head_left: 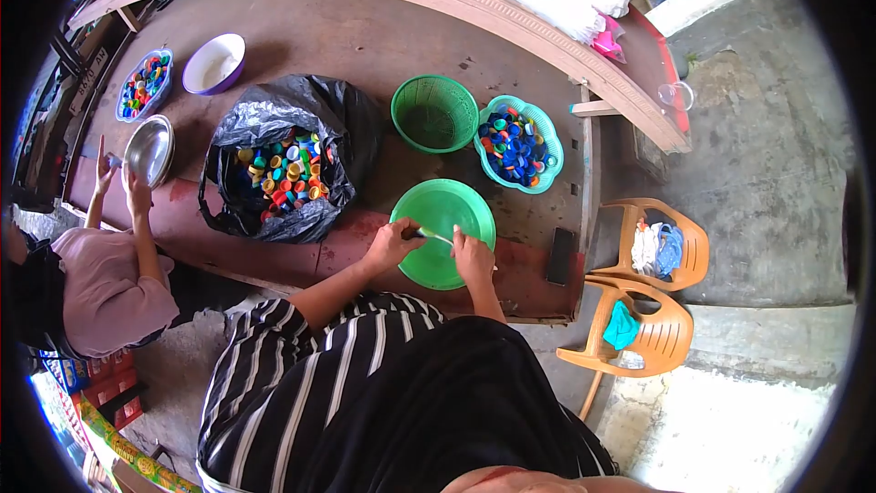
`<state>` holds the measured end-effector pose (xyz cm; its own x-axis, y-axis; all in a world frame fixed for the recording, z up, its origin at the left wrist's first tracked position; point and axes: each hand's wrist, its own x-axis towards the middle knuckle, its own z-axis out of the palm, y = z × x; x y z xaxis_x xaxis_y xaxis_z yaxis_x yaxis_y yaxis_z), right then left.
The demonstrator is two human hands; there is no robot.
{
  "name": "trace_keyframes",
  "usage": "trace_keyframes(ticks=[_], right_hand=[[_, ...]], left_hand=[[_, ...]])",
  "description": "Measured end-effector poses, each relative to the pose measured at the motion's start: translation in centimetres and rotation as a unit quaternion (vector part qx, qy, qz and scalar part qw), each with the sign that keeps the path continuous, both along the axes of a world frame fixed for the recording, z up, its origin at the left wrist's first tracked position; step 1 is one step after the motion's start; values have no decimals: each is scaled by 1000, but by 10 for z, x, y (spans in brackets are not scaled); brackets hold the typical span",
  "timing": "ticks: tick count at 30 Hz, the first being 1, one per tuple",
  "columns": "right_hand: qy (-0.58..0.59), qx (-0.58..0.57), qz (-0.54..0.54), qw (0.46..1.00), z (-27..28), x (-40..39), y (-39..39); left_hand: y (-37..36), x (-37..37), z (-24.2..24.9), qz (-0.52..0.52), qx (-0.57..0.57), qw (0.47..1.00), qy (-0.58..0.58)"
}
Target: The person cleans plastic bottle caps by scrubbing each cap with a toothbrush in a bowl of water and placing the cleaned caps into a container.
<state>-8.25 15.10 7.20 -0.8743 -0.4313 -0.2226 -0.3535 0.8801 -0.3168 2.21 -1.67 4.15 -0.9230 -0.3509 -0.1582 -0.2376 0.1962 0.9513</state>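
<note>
From the head view, I judge the step in hand to be working on a small piece over the round green plastic basin (444,219), which sits on the reddish-brown wooden table (365,36) just in front of me. My left hand (394,245) is closed around something small at the basin's near-left rim; I cannot tell what it is. My right hand (473,256) is closed on a thin light-coloured stick-like tool (436,236) whose tip reaches across to the left hand. The next move, as I read it, calls for a steady left grip and fine pressure from the tool. The basin looks shallow and smooth. The black plastic bag of mixed coloured bottle caps (278,169) lies open just left of it.
</note>
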Motion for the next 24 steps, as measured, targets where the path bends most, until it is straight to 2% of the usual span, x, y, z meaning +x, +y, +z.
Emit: trace_keyframes(ticks=[2, 5, 6, 8, 11, 14, 18, 20, 23, 24], right_hand=[[68, 52, -16, 996, -28, -10, 5], [201, 40, 89, 975, -61, -8, 14], [171, 53, 88, 980, -58, -4, 15], [113, 77, 91, 986, -50, -1, 14], [-30, 1, -9, 1000, -22, -5, 13], [-49, -89, 5, 995, 8, 6, 7], [1, -20, -26, 999, -6, 4, 14], [0, 1, -30, 1000, -10, 0, 16], [-49, -36, 41, 997, 6, 5, 10], [-29, -20, 36, 999, 0, 3, 11]], left_hand=[[1, 1, 1, 8, 29, 999, 31], [3, 0, -14, 22, 81, 995, 62], [2, -1, -13, 27, 98, 992, 72], [-1, -1, -11, 21, 56, 997, 49], [-2, 0, -10, 13, 60, 997, 44], [-2, -1, -21, 8, 80, 995, 59], [-2, -2, 2, 12, 41, 999, 28], [2, -5, -16, 24, 78, 994, 71], [2, -3, -23, 12, 101, 991, 83], [1, -4, -22, 2, 104, 991, 80]])
